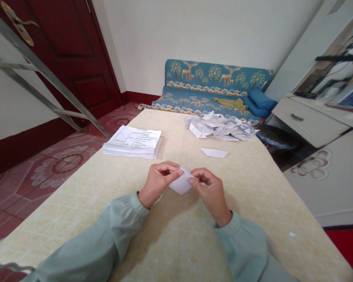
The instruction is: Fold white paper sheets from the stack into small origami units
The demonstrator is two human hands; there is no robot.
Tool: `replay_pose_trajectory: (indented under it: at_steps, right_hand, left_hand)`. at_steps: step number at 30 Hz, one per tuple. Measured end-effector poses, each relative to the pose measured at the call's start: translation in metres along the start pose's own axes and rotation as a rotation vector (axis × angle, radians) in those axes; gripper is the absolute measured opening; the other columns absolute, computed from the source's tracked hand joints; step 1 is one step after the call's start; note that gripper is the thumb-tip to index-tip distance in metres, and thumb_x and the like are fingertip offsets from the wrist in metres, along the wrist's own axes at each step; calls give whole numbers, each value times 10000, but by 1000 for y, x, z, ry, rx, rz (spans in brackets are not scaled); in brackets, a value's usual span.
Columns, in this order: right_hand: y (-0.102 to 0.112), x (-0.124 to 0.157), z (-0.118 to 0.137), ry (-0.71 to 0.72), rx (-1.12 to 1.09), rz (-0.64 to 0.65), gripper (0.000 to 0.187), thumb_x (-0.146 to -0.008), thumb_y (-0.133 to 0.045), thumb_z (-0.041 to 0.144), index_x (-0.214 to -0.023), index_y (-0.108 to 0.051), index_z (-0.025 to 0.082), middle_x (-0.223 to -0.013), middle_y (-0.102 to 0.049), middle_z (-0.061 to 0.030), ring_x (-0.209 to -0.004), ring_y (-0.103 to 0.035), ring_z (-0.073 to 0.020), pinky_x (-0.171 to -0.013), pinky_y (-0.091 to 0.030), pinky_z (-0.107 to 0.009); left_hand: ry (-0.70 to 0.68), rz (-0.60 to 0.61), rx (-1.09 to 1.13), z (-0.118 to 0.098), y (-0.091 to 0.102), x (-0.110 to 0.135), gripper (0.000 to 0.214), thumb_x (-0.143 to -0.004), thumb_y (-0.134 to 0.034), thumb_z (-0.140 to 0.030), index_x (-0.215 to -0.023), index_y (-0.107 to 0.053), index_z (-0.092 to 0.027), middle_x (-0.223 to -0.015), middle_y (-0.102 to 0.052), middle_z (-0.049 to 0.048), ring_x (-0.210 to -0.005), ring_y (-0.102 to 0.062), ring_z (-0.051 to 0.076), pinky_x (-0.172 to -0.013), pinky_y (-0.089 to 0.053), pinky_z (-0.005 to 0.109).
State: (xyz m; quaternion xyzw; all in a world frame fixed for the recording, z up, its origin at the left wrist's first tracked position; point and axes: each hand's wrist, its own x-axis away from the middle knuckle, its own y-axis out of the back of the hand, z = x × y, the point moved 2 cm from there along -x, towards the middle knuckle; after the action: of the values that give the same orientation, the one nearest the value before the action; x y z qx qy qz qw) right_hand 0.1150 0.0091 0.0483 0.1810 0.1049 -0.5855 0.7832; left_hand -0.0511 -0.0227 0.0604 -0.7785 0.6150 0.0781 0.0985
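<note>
Between my two hands is a small folded sheet of white paper, held just over the table with a corner pointing toward me. My left hand pinches its left upper edge between thumb and fingers. On the right side, my right hand grips the paper the same way, thumb on top. A single folded paper piece lies flat beyond my right hand. Farther back sits a heap of folded white papers. To the left, a stack of printed sheets rests on the table.
The table has a pale patterned cover, with a tiny white scrap at right. Behind it stands a blue sofa with deer prints. A metal ladder leans at left; a dark round stool and white cabinet stand at right.
</note>
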Motion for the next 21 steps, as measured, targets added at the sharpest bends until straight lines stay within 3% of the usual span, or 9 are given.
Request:
replay_pose_trajectory:
  at_steps: [7, 13, 18, 21]
  right_hand:
    - [-3, 2, -8, -147, -28, -75, 131, -696, -696, 297, -734, -620, 197, -682, -622, 2, -594, -544, -133, -559, -431, -253]
    - [-4, 4, -7, -147, -48, -102, 137, -698, -701, 293, -689, -614, 188, -667, -625, -1, -602, -545, -134, -571, -434, -256]
    - [-5, 4, -8, -178, -100, -118, 158, -666, -727, 266, -661, -593, 183, -632, -610, 7, -587, -542, -127, -559, -433, -245]
    - [-6, 3, -9, -224, -182, -122, 223, -630, -750, 261, -755, -580, 193, -664, -611, 18, -600, -561, -128, -554, -439, -236]
  left_hand:
    - [-102, -55, -53, -1, -3, 4, 98, -672, -743, -238, -639, -705, -154, -766, -672, 50, -736, -621, 145, -677, -492, 247]
    - [-163, -109, -89, -1, -5, 6, 90, -665, -748, -212, -625, -689, -156, -743, -664, 44, -726, -622, 142, -667, -496, 243]
    - [-163, -137, -99, -3, -7, 6, 95, -658, -748, -200, -612, -679, -153, -735, -661, 39, -709, -619, 135, -639, -493, 232]
    - [-139, -141, -73, -4, -7, 7, 93, -646, -754, -188, -610, -678, -148, -736, -659, 37, -708, -620, 129, -643, -492, 223]
